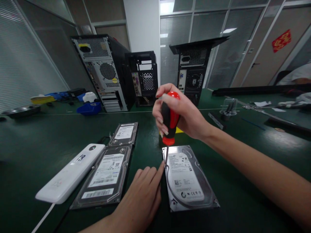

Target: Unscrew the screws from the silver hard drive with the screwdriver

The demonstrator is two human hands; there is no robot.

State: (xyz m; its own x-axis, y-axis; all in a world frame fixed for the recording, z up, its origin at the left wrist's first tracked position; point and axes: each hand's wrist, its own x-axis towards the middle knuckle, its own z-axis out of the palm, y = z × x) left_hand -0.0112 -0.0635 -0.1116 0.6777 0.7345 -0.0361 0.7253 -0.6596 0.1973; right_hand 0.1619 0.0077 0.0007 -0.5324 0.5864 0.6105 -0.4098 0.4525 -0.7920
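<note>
My right hand point(176, 110) is wrapped round the red and black handle of a screwdriver point(171, 122). The shaft points down, its tip at the left edge of a silver hard drive point(186, 181) lying label up on the green table. My left hand point(145, 191) rests on the table just left of that drive, index finger stretched to its edge close to the tip, other fingers loosely bent and empty. Further left lie two more hard drives, a nearer one point(107, 174) and a farther one point(123, 133). Whether a screw sits under the tip cannot be made out.
A white power bank point(73, 174) with a cable leans beside the left drives. Computer cases point(107, 72) stand at the back, with a blue tray point(88, 108) near them. On the right are a clear cup point(228, 107) and a metal strip point(217, 121). Another person's sleeve point(301, 72) shows far right.
</note>
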